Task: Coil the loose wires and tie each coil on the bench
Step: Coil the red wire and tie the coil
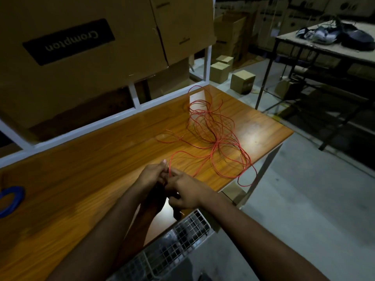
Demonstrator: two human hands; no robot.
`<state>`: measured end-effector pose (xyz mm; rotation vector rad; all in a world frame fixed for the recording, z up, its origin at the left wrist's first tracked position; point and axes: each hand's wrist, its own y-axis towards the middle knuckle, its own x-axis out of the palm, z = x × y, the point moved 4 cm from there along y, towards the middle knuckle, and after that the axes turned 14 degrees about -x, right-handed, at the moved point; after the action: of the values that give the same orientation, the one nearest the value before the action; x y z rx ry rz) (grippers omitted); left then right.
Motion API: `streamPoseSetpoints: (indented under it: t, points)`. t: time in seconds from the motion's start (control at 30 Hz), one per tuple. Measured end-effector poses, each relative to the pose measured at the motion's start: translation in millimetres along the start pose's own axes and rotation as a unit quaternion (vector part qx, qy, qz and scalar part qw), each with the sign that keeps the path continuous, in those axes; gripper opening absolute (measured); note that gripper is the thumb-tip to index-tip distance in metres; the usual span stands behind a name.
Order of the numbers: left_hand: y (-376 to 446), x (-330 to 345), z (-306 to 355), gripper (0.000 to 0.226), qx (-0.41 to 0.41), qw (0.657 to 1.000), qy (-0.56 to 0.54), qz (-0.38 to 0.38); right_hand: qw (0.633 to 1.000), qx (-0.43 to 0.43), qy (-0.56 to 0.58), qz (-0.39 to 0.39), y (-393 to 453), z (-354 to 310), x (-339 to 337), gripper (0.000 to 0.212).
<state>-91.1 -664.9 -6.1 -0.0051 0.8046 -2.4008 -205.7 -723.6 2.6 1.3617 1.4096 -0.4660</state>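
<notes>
A loose tangle of thin red wire (213, 130) sprawls over the right end of the wooden bench (91, 169), with one loop hanging past the front right edge. A strand runs from the tangle to my hands, which meet above the bench's front part. My left hand (154, 175) pinches the red wire near its end, thumb up. My right hand (186, 189) has curled fingers closed round the same wire right beside it. What lies under my palms is hidden.
A blue tape roll (10, 199) lies at the bench's left edge. Large cardboard boxes (81, 47) sit behind a white frame (138, 102). A wire-mesh basket (172, 240) stands below the front edge. Small boxes (242, 81) are on the floor; a dark table (328, 49) stands right.
</notes>
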Motion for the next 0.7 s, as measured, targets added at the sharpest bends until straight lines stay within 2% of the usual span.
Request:
streamPoseSetpoints:
  t: [0.07,0.17,0.23,0.3,0.33,0.37,0.4,0.43,0.47,0.5,0.53,0.57,0.63,0.7]
  points:
    - [-1.0,5.9,6.2,0.038,0.009,0.999,0.012,-0.043,1.000,-0.026,-0.004,-0.013,-3.1,-1.1,-3.4,0.010]
    - [-0.6,10.1,15.6,0.037,0.049,0.997,0.022,-0.060,0.997,-0.031,-0.058,-0.039,-4.8,-3.8,-3.1,0.012]
    - [0.2,10.5,17.7,0.050,0.042,0.995,-0.009,-0.085,0.994,-0.013,-0.092,-0.054,-7.4,-0.5,-4.5,0.019]
    - [0.9,6.4,20.6,0.043,0.051,0.992,-0.057,-0.105,0.992,0.030,-0.112,-0.056,-12.6,3.9,-10.5,0.027]
    - [2.1,2.0,21.5,0.035,0.057,0.990,-0.082,-0.099,0.992,0.069,-0.104,-0.010,-17.2,6.8,-17.5,0.026]
    - [5.6,-4.3,20.7,0.029,0.054,0.990,-0.101,-0.076,0.985,0.129,-0.095,0.068,-24.8,10.8,-27.4,0.025]
    - [8.2,-12.5,19.7,0.025,0.046,0.991,-0.115,-0.039,0.962,0.190,-0.105,0.167,-37.6,15.6,-38.7,0.025]
    - [13.6,-22.9,16.3,0.024,0.038,0.992,-0.123,0.004,0.924,0.248,-0.137,0.256,-54.6,18.9,-51.6,0.026]
    - [16.8,-33.4,13.4,0.023,0.029,0.990,-0.128,0.043,0.882,0.302,-0.186,0.311,-74.6,24.8,-61.3,0.025]
    - [20.5,-45.4,9.3,0.023,0.022,0.988,-0.133,0.077,0.846,0.348,-0.241,0.323,-94.6,31.3,-68.7,0.024]
    - [22.7,-56.7,6.0,0.022,0.009,0.984,-0.143,0.105,0.824,0.397,-0.276,0.296,-112.7,39.9,-71.6,0.025]
    - [25.7,-68.2,2.6,0.021,-0.004,0.979,-0.154,0.134,0.816,0.444,-0.277,0.245,-127.5,48.0,-70.7,0.029]
    - [31.9,-90.2,-2.7,0.017,-0.029,0.963,-0.167,0.208,0.840,0.474,-0.216,0.153,-142.5,58.9,-59.5,0.034]
    - [33.0,-104.3,-5.6,0.025,-0.055,0.935,-0.129,0.324,0.872,0.444,-0.168,0.120,-139.6,58.5,-46.8,0.023]
